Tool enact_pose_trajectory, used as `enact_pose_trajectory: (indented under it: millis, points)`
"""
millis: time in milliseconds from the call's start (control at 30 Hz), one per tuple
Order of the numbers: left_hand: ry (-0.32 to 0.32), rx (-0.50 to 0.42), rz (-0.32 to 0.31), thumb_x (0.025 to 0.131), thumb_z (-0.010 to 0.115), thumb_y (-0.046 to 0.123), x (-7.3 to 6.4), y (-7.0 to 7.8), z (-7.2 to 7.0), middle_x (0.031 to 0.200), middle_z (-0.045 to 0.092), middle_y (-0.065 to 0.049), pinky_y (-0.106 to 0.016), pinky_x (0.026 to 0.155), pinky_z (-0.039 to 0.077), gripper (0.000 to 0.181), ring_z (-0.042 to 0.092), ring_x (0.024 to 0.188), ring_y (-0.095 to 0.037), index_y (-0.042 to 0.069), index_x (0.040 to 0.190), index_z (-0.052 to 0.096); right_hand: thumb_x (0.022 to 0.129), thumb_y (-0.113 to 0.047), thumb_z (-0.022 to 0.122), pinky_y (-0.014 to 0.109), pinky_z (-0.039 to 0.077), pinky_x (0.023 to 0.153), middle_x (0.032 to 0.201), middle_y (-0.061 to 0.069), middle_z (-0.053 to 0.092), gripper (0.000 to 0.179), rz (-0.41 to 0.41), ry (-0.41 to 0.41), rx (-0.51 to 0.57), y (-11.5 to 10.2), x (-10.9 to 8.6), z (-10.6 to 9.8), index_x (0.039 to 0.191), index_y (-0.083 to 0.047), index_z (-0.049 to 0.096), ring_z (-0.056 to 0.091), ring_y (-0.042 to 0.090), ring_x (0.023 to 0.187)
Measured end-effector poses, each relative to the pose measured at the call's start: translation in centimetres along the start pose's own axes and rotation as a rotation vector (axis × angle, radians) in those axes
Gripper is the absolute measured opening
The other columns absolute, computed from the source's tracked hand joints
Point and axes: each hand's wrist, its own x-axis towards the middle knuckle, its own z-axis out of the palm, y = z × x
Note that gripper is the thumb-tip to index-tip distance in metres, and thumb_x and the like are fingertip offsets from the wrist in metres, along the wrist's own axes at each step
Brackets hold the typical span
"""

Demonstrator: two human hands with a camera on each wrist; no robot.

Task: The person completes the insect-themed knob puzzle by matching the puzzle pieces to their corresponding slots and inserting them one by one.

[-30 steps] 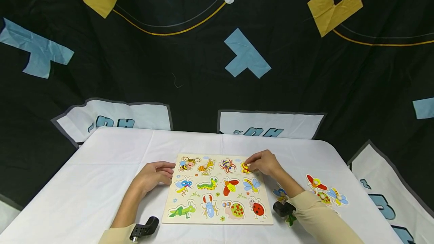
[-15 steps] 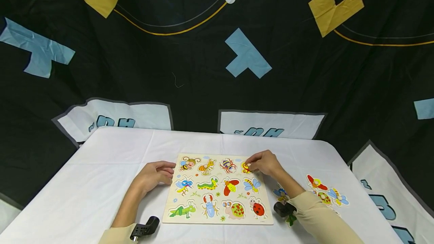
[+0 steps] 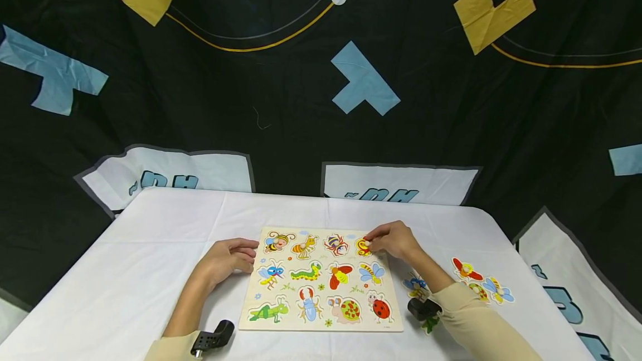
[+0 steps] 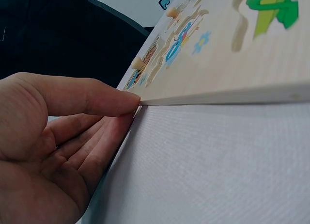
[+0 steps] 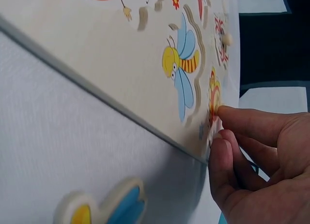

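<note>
A wooden knob puzzle board with insect pictures lies on the white-covered table. Along its left edge rests my left hand; the left wrist view shows the fingertips touching the board's corner and side. At the far right corner of the board, my right hand pinches a red and yellow butterfly puzzle piece between thumb and fingers, and it lies at the board's surface. Knobs show on a spider piece beside it and on a bee piece at the far left.
Loose pieces lie right of the board: a red-winged bug, a blue-winged dragonfly, a snail partly behind the sleeve, a blue-winged insect and a green piece under the right wrist. A dark curtain hangs behind the table.
My right hand has shifted very slightly to the right with its fingers still at the butterfly piece. The left hand and the board stay in place.
</note>
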Motion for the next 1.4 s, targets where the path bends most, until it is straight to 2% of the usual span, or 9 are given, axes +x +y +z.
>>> enact_pose_trajectory:
  millis: [367,900,1400]
  points:
    - [0.003,0.022,0.001,0.069,0.078,-0.004,0.2,-0.3,-0.2,0.105,0.071,-0.011,-0.025,0.075,0.051,0.061,0.065,0.085,-0.015,-0.004,0.128,0.064,0.082,-0.014,0.078,0.03,0.05,0.067,0.089,0.005,0.074,0.02,0.0,0.016,-0.069,0.1,-0.6,-1.6,0.101,-0.007,0.079,0.063,0.019,0.076]
    - [0.005,0.039,0.006,0.069,0.079,-0.002,0.3,-0.6,0.0,0.106,0.072,-0.011,-0.026,0.076,0.051,0.061,0.066,0.086,-0.016,-0.004,0.129,0.064,0.082,-0.018,0.079,0.032,0.05,0.07,0.094,0.007,0.074,0.024,0.007,0.022,-0.111,1.0,-1.3,-3.9,0.103,-0.007,0.078,0.065,0.019,0.078]
    - [-0.009,0.01,0.01,0.069,0.076,-0.005,0.1,0.0,-0.1,0.104,0.071,-0.012,-0.024,0.073,0.052,0.06,0.066,0.086,-0.016,-0.005,0.128,0.064,0.082,-0.02,0.08,0.031,0.048,0.066,0.09,0.007,0.071,0.028,0.025,0.024,-0.121,2.1,-2.0,-6.5,0.106,-0.006,0.077,0.063,0.023,0.079]
